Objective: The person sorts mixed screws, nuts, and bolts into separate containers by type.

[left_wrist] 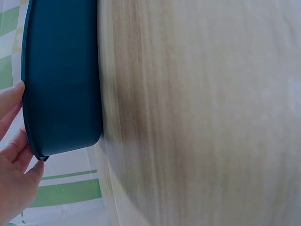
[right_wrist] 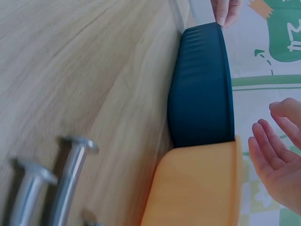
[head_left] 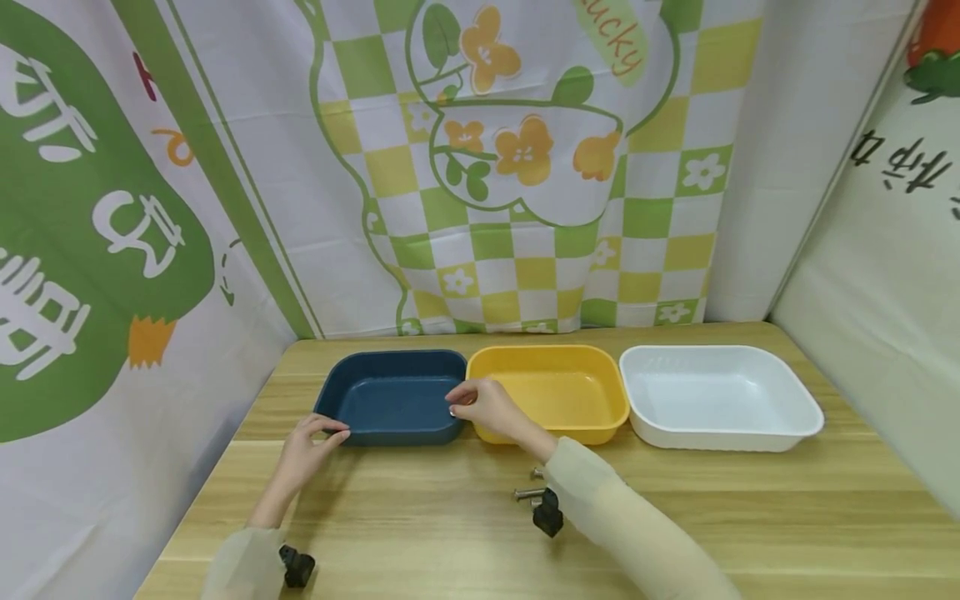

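Observation:
A dark blue plastic bin [head_left: 405,437] stands at the left of a row of bins. My left hand [head_left: 303,454] pinches its near left corner, thumb and fingers at the rim [left_wrist: 24,108]. Over the blue bin's right end, beside the yellow bin [head_left: 551,435], is my right hand [head_left: 491,408]. Its fingers are loosely bent and its thumb stands apart from them in the right wrist view, nothing visible between. A small bright spot shows by its fingertips in the head view. Several metal bolts [head_left: 529,493] lie near my right sleeve, which partly hides them; two bolts [right_wrist: 70,179] appear large in the right wrist view.
A white bin [head_left: 720,438] stands right of the yellow one. All three bins are side by side toward the back of the wood-grain table [head_left: 420,517]. Printed cloth [head_left: 525,275] hangs behind and at both sides. A black wrist mount [head_left: 548,513] sits at the right sleeve.

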A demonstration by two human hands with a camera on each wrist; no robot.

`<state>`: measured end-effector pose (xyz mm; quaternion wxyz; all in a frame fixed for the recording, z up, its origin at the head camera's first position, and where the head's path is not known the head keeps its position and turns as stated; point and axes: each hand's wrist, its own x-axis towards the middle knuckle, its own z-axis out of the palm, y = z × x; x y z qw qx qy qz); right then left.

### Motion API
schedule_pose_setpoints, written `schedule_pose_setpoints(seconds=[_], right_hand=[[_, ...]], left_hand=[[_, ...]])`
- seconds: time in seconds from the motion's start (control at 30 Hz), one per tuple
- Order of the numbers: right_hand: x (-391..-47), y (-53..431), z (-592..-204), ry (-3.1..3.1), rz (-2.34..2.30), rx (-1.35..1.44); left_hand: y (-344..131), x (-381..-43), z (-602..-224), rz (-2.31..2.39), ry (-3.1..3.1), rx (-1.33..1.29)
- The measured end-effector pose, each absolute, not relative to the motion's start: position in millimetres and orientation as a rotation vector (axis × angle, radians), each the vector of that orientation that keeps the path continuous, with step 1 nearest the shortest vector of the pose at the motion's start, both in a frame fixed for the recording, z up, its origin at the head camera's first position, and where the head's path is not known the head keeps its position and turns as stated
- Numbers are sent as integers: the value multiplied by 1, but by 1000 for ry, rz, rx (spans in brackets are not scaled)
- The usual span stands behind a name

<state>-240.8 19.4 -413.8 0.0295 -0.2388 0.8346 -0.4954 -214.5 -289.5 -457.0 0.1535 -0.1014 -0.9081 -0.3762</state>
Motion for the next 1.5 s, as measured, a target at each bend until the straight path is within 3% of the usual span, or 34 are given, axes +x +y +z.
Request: schedule_pose_setpoints(seconds=[0.8,1.5], right_hand=[[-213,81,-393,2586,-1554,-866],[-186,134,-401,2646,-1455,-899]], left_hand=[[-269,-217,-441,-1000,-2621,-279],[-200,-219,-425,-1134,-2535,-525]])
